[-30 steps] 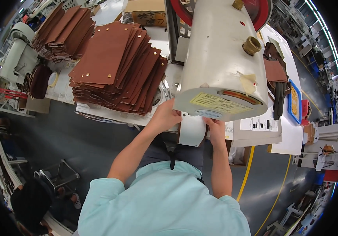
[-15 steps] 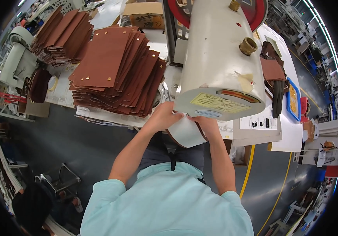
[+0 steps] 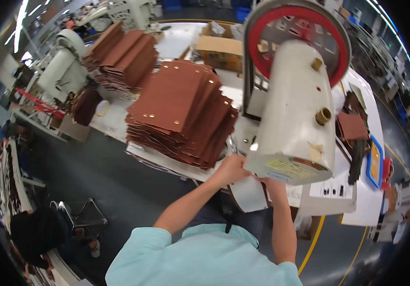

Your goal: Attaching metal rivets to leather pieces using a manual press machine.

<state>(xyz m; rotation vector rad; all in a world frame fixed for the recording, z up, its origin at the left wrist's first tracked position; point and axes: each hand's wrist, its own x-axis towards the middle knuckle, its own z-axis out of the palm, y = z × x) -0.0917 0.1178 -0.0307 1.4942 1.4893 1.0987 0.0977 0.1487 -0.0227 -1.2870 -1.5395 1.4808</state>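
Beneath the front end of a cream machine head point(image 3: 295, 114), both my hands hold a panel point(image 3: 249, 194) with a pale underside and a thin brown edge, like leather. My left hand point(image 3: 233, 170) is closed on its left side near the top. My right hand point(image 3: 275, 187) grips the right side, its fingers partly hidden by the machine. The panel's lower end curves down toward my lap, while its upper end is out of sight under the machine. Left of my hands stands a tall stack of brown leather pieces point(image 3: 166, 97) with brass-coloured snaps at the corners.
A second brown stack point(image 3: 126, 59) stands farther back, near a cardboard box point(image 3: 220, 47). The machine carries a red-rimmed wheel point(image 3: 341, 52). Dark straps and scraps point(image 3: 352, 126) lie right of it, by a blue tray point(image 3: 374, 162). Another person point(image 3: 38, 238) sits at lower left.
The view has tilted and swung left, so the whole scene sits lower and farther right. Both hands keep their hold on the panel at the machine, with little visible movement relative to it.
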